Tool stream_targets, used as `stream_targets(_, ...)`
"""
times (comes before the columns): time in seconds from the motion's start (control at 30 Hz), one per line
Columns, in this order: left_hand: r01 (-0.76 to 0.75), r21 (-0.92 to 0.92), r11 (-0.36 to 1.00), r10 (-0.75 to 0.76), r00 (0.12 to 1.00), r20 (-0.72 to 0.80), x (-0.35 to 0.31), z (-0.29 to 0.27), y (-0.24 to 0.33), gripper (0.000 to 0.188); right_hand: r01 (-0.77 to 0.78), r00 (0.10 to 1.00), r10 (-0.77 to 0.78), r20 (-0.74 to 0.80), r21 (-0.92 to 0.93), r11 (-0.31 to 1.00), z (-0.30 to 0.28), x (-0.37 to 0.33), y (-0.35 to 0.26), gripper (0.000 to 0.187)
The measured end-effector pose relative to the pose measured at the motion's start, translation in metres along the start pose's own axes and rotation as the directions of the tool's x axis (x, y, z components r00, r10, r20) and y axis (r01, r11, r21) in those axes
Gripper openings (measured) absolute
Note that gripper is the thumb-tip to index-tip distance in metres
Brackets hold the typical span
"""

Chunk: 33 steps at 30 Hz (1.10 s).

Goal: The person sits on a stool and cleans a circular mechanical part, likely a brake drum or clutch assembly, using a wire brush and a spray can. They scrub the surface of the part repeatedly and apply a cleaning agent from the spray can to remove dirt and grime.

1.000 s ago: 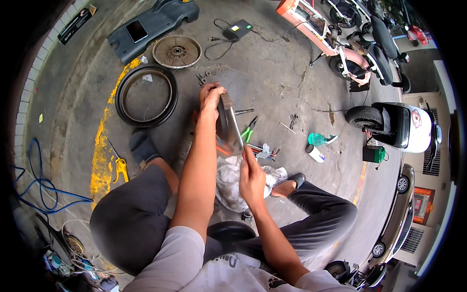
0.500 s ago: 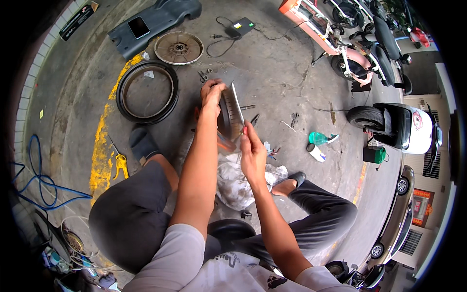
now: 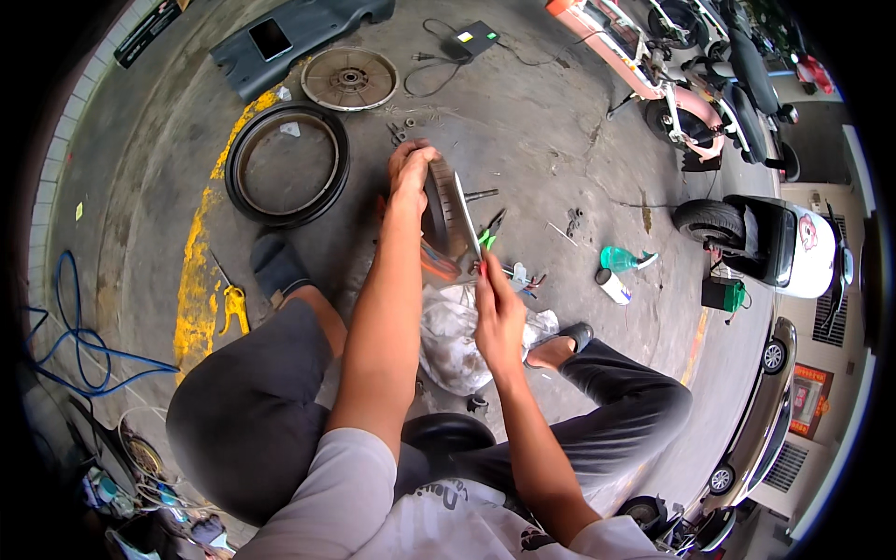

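Observation:
My left hand (image 3: 411,173) is closed on the upper edge of a round, slotted wheel-motor core (image 3: 455,219), which stands on edge between my legs with its shaft pointing right. My right hand (image 3: 497,313) grips the red handle of a long, flat, silver-bladed tool (image 3: 464,210); whether it is a file or a knife I cannot tell. The blade lies along the core's slotted rim. Under the core are an orange part (image 3: 439,263) and a stained white cloth (image 3: 453,341). Green-handled pliers (image 3: 489,233) lie just right of the blade.
A black wheel rim (image 3: 241,140) and round metal cover (image 3: 322,96) lie at far left. A yellow air gun (image 3: 233,308) is by my left foot. Right are a teal bottle (image 3: 618,259), a white can (image 3: 613,287) and parked scooters (image 3: 803,245). A charger (image 3: 478,37) sits at the back.
My right hand and the bladed tool have moved slightly right and down along the core's rim, and the green pliers show more. My left hand keeps its hold. The view has shifted slightly.

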<state>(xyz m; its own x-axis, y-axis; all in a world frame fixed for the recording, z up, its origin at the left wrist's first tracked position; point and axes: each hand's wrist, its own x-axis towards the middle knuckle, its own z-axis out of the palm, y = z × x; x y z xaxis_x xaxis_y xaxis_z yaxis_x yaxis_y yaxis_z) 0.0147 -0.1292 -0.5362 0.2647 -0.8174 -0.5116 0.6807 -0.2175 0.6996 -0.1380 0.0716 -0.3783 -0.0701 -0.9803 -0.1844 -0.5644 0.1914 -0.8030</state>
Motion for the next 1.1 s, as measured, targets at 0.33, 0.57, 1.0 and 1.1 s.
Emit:
stream_targets(0.33,-0.011,0.004,1.0,0.011,1.0,-0.011,-0.023,0.006,0.006,0.038,0.022,1.0,-0.021,-0.023,0.062,0.998,0.016,0.02,-0.001,0.039)
stream_targets(0.57,-0.024,-0.041,0.999,0.024,1.0,0.005,-0.016,-0.001,0.009,0.037,-0.014,1.0,0.014,-0.015,0.021,1.0,0.002,-0.038,0.031,0.043)
stream_targets(1.0,-0.028,-0.02,0.999,0.027,0.999,-0.022,-0.027,0.0,0.014,0.038,-0.063,0.997,0.059,0.046,0.092,0.994,0.001,-0.01,-0.008,0.041)
stream_targets(1.1,0.005,-0.139,0.99,-0.01,0.999,-0.04,-0.029,0.004,0.017,0.032,0.006,1.0,-0.011,0.027,0.153,0.988,0.014,0.024,-0.021,0.041)
